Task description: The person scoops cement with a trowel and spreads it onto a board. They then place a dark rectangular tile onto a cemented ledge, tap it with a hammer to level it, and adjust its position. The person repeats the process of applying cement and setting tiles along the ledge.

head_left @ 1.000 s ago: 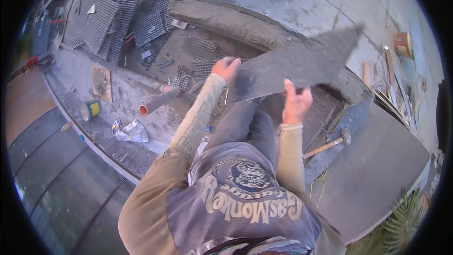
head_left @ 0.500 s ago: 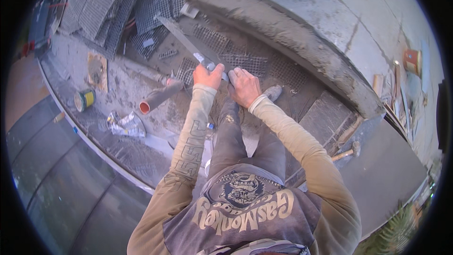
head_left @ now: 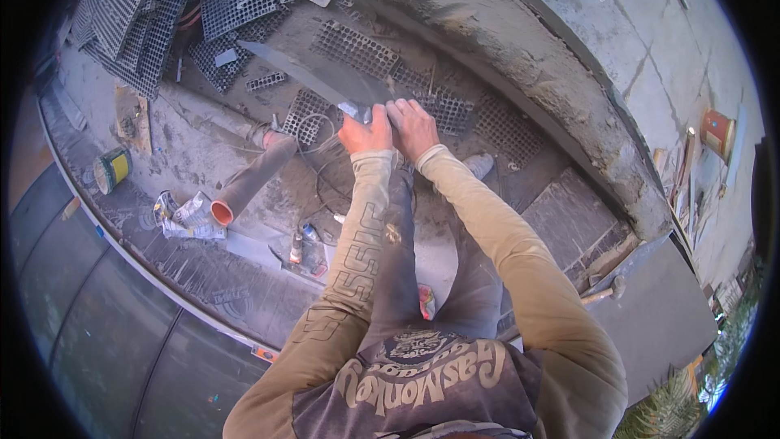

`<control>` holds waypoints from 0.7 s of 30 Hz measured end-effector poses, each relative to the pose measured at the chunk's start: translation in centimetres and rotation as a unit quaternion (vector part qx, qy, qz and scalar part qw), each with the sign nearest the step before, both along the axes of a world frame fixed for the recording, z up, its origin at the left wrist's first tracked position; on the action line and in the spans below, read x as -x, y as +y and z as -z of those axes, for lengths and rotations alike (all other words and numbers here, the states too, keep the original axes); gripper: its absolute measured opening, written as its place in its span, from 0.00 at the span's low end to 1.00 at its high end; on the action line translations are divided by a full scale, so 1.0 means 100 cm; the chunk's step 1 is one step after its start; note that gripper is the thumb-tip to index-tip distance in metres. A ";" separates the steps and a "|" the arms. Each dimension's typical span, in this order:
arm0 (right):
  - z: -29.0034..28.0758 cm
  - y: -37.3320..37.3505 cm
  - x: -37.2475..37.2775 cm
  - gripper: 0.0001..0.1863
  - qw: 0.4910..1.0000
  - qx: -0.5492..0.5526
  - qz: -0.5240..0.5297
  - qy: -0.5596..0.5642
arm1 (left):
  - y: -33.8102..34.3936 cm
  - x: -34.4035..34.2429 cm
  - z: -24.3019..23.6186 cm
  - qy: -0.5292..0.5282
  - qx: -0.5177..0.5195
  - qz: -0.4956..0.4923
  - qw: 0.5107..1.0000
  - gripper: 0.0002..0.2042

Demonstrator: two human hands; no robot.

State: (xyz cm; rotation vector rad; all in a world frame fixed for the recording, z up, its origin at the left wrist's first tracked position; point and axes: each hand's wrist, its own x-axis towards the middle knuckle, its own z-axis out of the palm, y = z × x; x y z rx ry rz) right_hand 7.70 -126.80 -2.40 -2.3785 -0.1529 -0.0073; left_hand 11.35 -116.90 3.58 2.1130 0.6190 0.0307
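Observation:
A long, flat grey piece (head_left: 296,73), narrowing to a point at its far left end, stretches out in front of me; its exact kind is not clear. My left hand (head_left: 366,130) is closed around its near end, with a small shiny, whitish part (head_left: 351,110) showing by the thumb. Close beside it, my right hand (head_left: 413,126) has its fingers bent over the near end too. The palms and undersides of the fingers are hidden. Beneath the piece, on the dusty ground, lie several black plastic grid panels (head_left: 355,47).
Stacked grid panels (head_left: 134,20) lie far left. An orange-ended pipe (head_left: 244,187) crosses left of my legs, near a crumpled bag (head_left: 191,215) and a tin (head_left: 112,169). A rough concrete kerb (head_left: 520,57) curves along the right; a hammer (head_left: 605,289) lies at lower right.
My right hand has come closer against my left hand. The grey piece's far tip has shifted left in view and lies flatter. The whole view has moved a little.

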 end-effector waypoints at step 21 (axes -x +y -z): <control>0.151 -0.063 -0.048 0.18 0.988 -0.087 0.081 0.097 | -0.102 -0.021 0.110 0.036 0.044 -0.037 0.998 0.24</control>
